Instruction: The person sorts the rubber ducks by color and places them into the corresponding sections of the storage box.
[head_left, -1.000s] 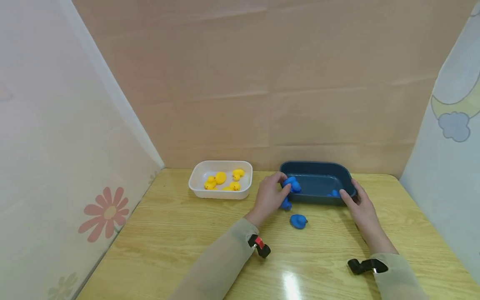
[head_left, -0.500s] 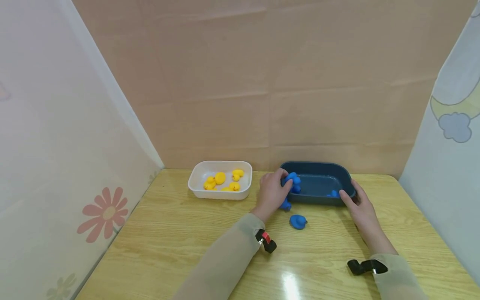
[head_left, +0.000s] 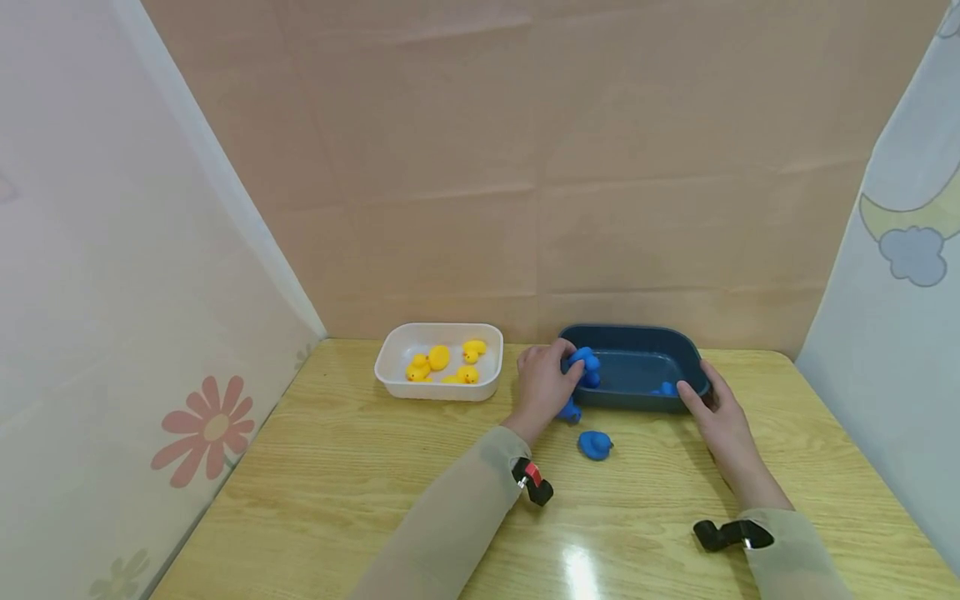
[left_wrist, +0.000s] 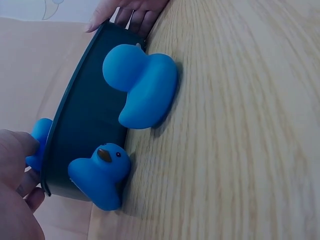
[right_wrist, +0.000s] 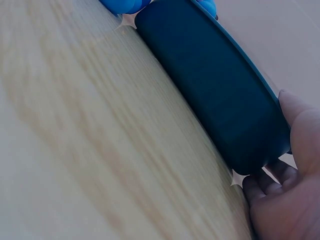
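My left hand (head_left: 543,387) pinches a blue rubber duck (head_left: 584,358) at the left end of a dark blue tray (head_left: 637,402). In the left wrist view this duck (left_wrist: 41,142) shows just past the rim, beside my thumb. A blue lump right below it may be part of it or another duck; I cannot tell. My right hand (head_left: 723,425) grips the tray's right end, thumb at the rim and fingers outside. Low inside, near that thumb, sits a blue duck (head_left: 666,388), partly hidden. Two more ducks stand on the table before the tray: one (head_left: 596,445) in full view, one (head_left: 571,412) half behind my left hand.
To the left, a white tray (head_left: 438,392) holds several yellow rubber ducks (head_left: 438,357). Both trays stand at the back of the wooden table (head_left: 337,467), near a brown paper backdrop (head_left: 450,167). Patterned white sheets (head_left: 150,250) flank the table.
From the first frame, my left forearm has shifted right and the pinched duck has turned and risen slightly at the tray's left end. The right hand keeps its grip.
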